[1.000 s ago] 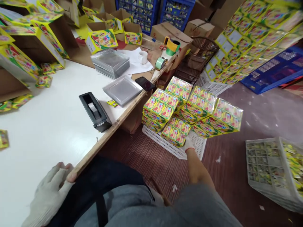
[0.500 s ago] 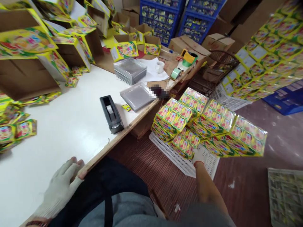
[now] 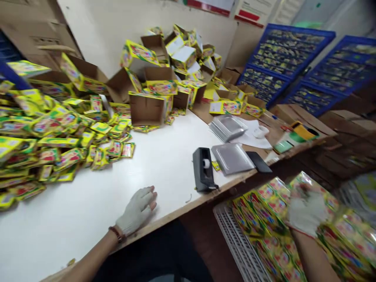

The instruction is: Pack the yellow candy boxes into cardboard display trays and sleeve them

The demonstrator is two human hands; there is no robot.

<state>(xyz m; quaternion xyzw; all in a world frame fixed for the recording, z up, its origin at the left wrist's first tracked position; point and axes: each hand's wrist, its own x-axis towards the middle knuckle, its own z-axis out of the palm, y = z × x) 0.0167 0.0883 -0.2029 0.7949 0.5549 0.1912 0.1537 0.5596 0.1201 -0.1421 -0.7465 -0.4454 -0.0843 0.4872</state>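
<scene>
My left hand [image 3: 136, 210], in a whitish glove with bare fingertips, rests on the white tabletop [image 3: 167, 168] near its front edge. Its fingers are loosely apart and hold nothing. At the lower right, my right hand [image 3: 307, 211], gloved too, lies against wrapped packs of yellow-green boxes [image 3: 272, 197]. Its fingers are blurred, so a grip on a pack cannot be made out. Below these packs is a white perforated plastic basket [image 3: 227, 231]. A black tape dispenser [image 3: 202, 170] stands on the table between my hands.
Small yellow boxes [image 3: 64, 156] are heaped on the left, with open display cartons [image 3: 147, 107] behind. Clear plastic covers [image 3: 233, 158], a dark flat object [image 3: 259, 161], a white cup [image 3: 261, 132] and tape rolls [image 3: 304, 131] lie along the right. Blue crates [image 3: 273, 58] stand at the back.
The view has swung left, bringing the box heap into sight. My right hand has come up from low beside the basket onto the packs. My left hand remains on the table.
</scene>
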